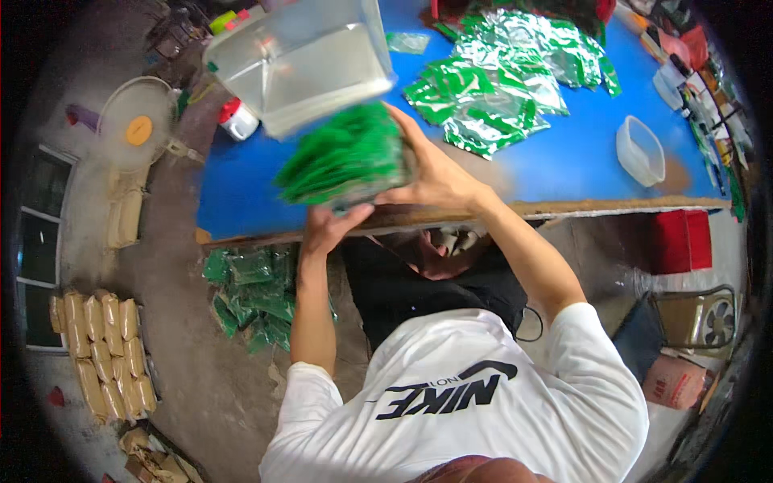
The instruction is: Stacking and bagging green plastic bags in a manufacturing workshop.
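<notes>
A thick bundle of green packets (346,153) is held above the table's near edge, smeared by motion. My right hand (431,165) wraps the bundle's right side. From below, my left hand (334,229) grips its lower edge, with the fingertips partly hidden. Just beyond the bundle stands a large translucent plastic bin (322,72), tilted in view. To its right, a loose heap of shiny green and silver packets (507,88) lies on the blue table (580,161).
A white jar with a red lid (239,121) stands at the table's left. At the right lies a small clear tub (640,151). Green packets (254,294) are piled on the floor below left. Brown packages (105,354) are stacked farther left; a red box (680,241) is under the right end.
</notes>
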`<state>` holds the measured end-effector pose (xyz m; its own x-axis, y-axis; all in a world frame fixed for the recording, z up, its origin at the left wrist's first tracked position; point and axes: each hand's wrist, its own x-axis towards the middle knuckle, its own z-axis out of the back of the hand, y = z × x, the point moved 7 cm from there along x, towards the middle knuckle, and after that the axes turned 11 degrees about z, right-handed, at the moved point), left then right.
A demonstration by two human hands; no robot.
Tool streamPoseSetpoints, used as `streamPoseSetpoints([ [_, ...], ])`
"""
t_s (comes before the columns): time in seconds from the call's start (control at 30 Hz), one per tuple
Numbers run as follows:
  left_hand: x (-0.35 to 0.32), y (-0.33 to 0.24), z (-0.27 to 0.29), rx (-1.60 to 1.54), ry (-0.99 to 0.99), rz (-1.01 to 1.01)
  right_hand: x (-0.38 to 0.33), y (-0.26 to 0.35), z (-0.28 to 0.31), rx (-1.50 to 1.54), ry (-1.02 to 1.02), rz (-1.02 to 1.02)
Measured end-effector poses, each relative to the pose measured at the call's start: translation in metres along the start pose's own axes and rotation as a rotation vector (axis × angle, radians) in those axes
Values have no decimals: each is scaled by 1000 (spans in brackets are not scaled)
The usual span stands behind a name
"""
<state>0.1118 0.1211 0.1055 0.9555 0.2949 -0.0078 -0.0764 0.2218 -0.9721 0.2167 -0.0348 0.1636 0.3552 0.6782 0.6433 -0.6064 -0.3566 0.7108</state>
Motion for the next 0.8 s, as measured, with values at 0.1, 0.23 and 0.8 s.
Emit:
streamPoseSetpoints([
  [0.1,34,40,-25,-55,213,11,-39,-65,5,-29,12,-140],
  [0.23,20,30,-41,-268,251,-57,-56,-71,-13,-70,-37,-255],
  [0.8,29,41,-99,-1074,3,90,-62,-93,-14,428,-520,-463],
])
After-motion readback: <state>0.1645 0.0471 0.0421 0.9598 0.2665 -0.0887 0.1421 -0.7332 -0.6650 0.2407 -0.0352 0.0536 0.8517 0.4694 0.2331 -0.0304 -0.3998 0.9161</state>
